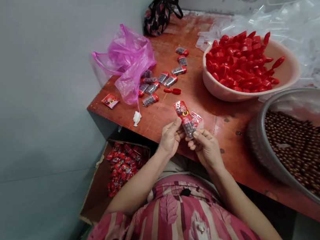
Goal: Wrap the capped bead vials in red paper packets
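Observation:
Over the table's front edge, my left hand [170,139] pinches the side of a red printed wrapper [181,111]. My right hand [207,147] grips the lower end of a small clear container [189,128] of dark balls, whose top goes up to the wrapper. Whether it sits inside the wrapper or behind it I cannot tell. Another red printed wrapper [196,118] shows just behind; whether it lies on the table or is in my fingers is unclear. Beyond my hands lie a red spoon-shaped piece [173,90] and several filled containers with red caps [150,100].
A pink bowl [207,83] heaped with red spoon-shaped caps stands on the red-brown table [223,127]. At right is a grey basin [256,150] of brown balls. Clear plastic pieces [308,31] pile behind. Left are a pink bag [129,52] and, below, a carton [94,189] of red packets.

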A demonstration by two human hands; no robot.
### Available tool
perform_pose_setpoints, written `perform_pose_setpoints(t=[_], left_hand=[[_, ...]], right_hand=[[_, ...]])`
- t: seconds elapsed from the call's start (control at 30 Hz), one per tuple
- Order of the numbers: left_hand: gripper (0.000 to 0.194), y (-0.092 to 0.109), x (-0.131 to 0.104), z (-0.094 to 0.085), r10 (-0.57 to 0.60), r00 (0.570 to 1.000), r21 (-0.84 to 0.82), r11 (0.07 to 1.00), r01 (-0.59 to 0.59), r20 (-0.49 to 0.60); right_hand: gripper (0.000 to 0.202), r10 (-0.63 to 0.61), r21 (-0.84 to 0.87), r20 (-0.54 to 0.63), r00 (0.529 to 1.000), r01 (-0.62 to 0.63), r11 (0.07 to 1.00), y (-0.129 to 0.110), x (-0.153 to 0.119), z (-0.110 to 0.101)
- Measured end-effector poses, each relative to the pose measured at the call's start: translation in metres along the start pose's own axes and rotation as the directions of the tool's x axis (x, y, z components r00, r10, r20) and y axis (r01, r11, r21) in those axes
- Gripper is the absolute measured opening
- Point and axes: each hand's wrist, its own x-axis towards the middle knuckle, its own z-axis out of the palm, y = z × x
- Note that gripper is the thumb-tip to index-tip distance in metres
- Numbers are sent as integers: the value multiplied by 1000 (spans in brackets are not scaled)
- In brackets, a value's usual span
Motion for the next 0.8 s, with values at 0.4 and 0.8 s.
perform_pose_setpoints(t=[0.4,0.8], left_hand=[[42,-6,-5,8,-50,998,139,989,43,44],[40,-8,-4,9,-139,990,113,984,137,10]], right_hand=[[26,-55,-18,-39,998,55,998,0,-1,1],[25,-234,-310,-78,969,199,930,4,-12,3]])
